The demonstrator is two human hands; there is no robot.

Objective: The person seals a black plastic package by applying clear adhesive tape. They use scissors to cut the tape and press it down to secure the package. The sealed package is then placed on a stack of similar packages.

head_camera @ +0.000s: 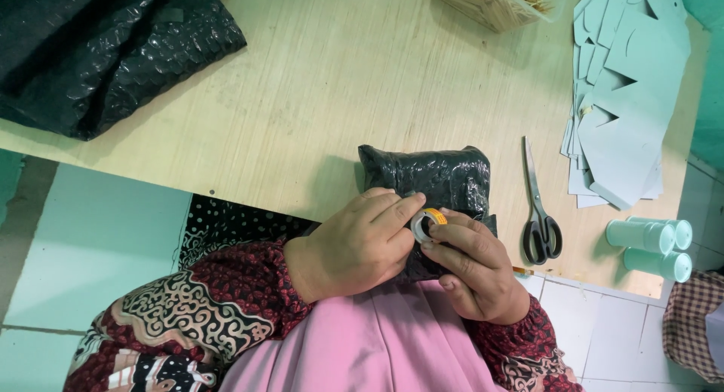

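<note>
Pink cloth point(377, 347) fills the bottom of the view, flanked by dark red patterned sleeves point(226, 294). Just above it, both hands meet over a small roll of clear tape point(424, 225) with a yellow core. Left hand point(360, 245) lies curled, its fingers stretched across to pinch the roll's near edge. Right hand point(473, 267) grips the roll from the other side, thumb and forefinger closed around it. Both hands rest against a parcel wrapped in black bubble wrap point(430, 181), which sits at the near edge of a pale wooden table point(317, 83).

Right of the parcel, close by but apart from it, lie black-handled scissors point(539, 211), blades pointing away. Further right, a stack of pale blue card cut-outs point(622, 98) fans out, and 2 mint-green tubes point(652, 245) lie side by side. A large heap of black bubble wrap point(98, 45) covers the far left corner. A woven basket point(490, 1) shows at the top edge.
</note>
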